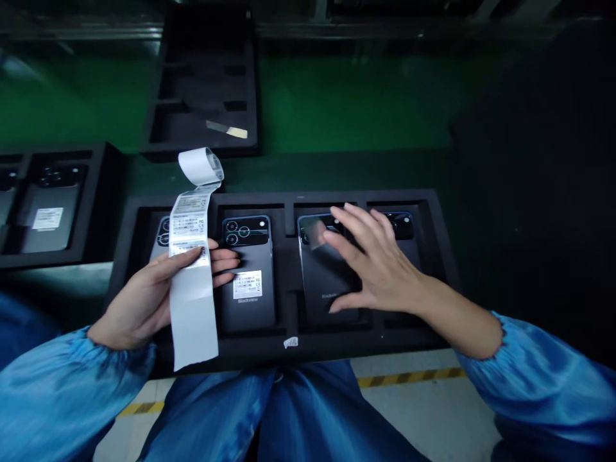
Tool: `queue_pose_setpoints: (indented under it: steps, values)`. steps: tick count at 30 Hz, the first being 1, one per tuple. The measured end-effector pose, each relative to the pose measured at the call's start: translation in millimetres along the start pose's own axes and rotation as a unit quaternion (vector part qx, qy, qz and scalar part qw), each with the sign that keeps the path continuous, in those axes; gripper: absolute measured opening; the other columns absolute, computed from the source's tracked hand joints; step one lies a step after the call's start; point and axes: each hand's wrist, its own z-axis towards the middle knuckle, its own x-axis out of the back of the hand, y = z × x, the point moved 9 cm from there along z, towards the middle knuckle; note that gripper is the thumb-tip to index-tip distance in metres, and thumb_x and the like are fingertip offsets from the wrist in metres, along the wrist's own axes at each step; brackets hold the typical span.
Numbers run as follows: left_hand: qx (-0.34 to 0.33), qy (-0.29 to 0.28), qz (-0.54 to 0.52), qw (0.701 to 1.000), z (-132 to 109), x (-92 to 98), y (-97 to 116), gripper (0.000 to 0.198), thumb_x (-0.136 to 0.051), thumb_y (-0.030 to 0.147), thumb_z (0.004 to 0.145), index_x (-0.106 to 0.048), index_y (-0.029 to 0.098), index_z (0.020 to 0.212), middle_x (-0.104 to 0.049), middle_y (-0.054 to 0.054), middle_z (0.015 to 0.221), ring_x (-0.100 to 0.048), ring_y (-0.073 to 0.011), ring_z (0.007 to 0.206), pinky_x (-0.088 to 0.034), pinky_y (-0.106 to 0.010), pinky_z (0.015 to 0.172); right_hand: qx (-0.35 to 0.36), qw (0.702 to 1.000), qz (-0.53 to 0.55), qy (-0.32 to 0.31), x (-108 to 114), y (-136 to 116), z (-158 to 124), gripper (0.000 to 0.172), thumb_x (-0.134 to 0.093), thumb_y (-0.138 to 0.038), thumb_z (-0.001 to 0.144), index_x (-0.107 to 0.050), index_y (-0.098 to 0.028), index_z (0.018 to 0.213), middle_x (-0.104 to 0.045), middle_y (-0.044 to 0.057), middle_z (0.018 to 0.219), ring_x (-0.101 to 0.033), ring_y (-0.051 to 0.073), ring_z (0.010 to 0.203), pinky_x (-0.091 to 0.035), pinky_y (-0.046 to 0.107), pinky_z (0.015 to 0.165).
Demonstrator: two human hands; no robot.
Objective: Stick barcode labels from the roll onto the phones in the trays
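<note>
Label strip [191, 308] held in left hand [139, 301], right hand [380, 263] spread open over phones

We see the two hands well apart. The left hand curls around the strip and lifts it above the black foam tray [337, 340], while the right hand stays flat and open, palm down, over a Blackview smartphone [322, 282]; we cannot tell if it touches. We judge the strip light, soft and easy to crease, so it is best taken by its edges, away from the printed labels. Just beside the left hand lies a second Blackview smartphone [248, 314] with a white label [248, 284] on its back.
</note>
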Motion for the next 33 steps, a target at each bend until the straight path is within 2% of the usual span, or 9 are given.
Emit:
queue_pose_setpoints:
  steps: [2,5,8,11,14,19,24,30,33]
  values:
    - [0.002,0.006,-0.003,1.0,0.4,-1.0,-0.6,0.019,-0.05,0.01,0.084,-0.061,0.008,0.099,-0.062,-0.023,0.101,-0.06,-0.0329,0.095,-0.052,-0.04,0.079,0.046,0.995,-0.058,-0.067,-14.4,-7.5,5.1,0.11,-0.056,-0.081,0.061,-0.019,-0.018,0.143,-0.009,0.018,0.147,-0.007,0.041,0.133,-0.006,0.068,0.1]
    - [-0.004,0.013,0.001,1.0,0.3,-1.9,0.5,0.019,-0.049,0.009,0.084,-0.061,0.008,0.099,-0.062,-0.023,0.1,-0.06,-0.0335,0.095,-0.052,-0.041,0.079,0.069,0.987,-0.094,-0.113,-30.2,-8.1,16.4,0.118,-0.052,-0.087,0.057,-0.012,-0.019,0.145,-0.004,0.017,0.148,-0.002,0.04,0.134,-0.004,0.069,0.099]
    - [0.0,0.015,0.002,1.0,-0.9,-2.0,0.0,0.019,-0.047,0.008,0.084,-0.061,0.008,0.099,-0.063,-0.022,0.099,-0.061,-0.0323,0.093,-0.053,-0.041,0.079,0.064,0.985,-0.134,-0.09,-30.8,5.4,30.4,0.101,-0.044,-0.084,0.068,-0.014,-0.025,0.144,-0.006,0.013,0.149,-0.005,0.037,0.134,-0.003,0.069,0.099]
    - [0.001,0.019,-0.002,1.0,-1.8,-0.8,0.4,0.021,-0.047,0.008,0.085,-0.06,0.009,0.1,-0.063,-0.021,0.098,-0.062,-0.0316,0.091,-0.054,-0.041,0.077,-0.01,0.984,-0.178,-0.01,-9.4,32.5,37.5,0.081,-0.04,-0.074,0.081,-0.015,-0.028,0.144,-0.008,0.01,0.149,-0.009,0.037,0.134,-0.001,0.069,0.099]
    - [-0.001,0.018,-0.003,1.0,-1.3,-0.3,1.0,0.021,-0.046,0.007,0.084,-0.06,0.009,0.099,-0.063,-0.022,0.099,-0.062,-0.0316,0.09,-0.053,-0.041,0.077,-0.077,0.982,-0.164,0.054,10.2,44.1,31.1,0.092,-0.039,-0.076,0.079,-0.005,-0.021,0.145,-0.005,0.014,0.148,-0.007,0.041,0.133,-0.006,0.07,0.098]
    - [0.006,0.009,0.0,1.0,0.2,-2.1,0.0,0.019,-0.047,0.007,0.084,-0.06,0.008,0.098,-0.062,-0.023,0.098,-0.063,-0.0308,0.087,-0.053,-0.04,0.077,0.077,0.986,-0.137,-0.048,-16.0,12.7,33.3,0.091,-0.036,-0.081,0.075,-0.006,-0.029,0.145,-0.006,0.01,0.149,-0.007,0.038,0.134,-0.004,0.068,0.1]
    - [0.004,0.001,0.002,1.0,0.7,-2.7,0.8,0.018,-0.051,0.008,0.082,-0.061,0.009,0.098,-0.063,-0.022,0.098,-0.064,-0.0313,0.086,-0.052,-0.042,0.078,-0.037,0.985,-0.165,0.026,9.5,44.4,46.7,0.093,-0.043,-0.079,0.075,-0.006,-0.03,0.145,-0.003,0.009,0.149,-0.003,0.045,0.131,-0.003,0.072,0.096]
    - [0.016,-0.014,0.002,1.0,1.8,-3.8,-1.2,0.018,-0.057,0.011,0.079,-0.061,0.008,0.097,-0.063,-0.021,0.097,-0.064,-0.032,0.085,-0.053,-0.041,0.077,0.054,0.986,-0.148,-0.048,-11.4,20.6,33.0,0.097,-0.033,-0.085,0.072,0.0,-0.029,0.145,-0.003,0.01,0.149,-0.005,0.041,0.133,-0.01,0.068,0.099]
    - [0.007,-0.009,0.003,1.0,1.8,-1.4,0.3,0.019,-0.057,0.011,0.079,-0.061,0.009,0.097,-0.063,-0.022,0.098,-0.064,-0.0318,0.084,-0.053,-0.041,0.076,-0.032,0.978,-0.204,0.018,17.0,46.4,35.8,0.092,-0.043,-0.076,0.077,-0.008,-0.026,0.145,-0.009,0.012,0.148,-0.006,0.043,0.132,-0.01,0.07,0.099]
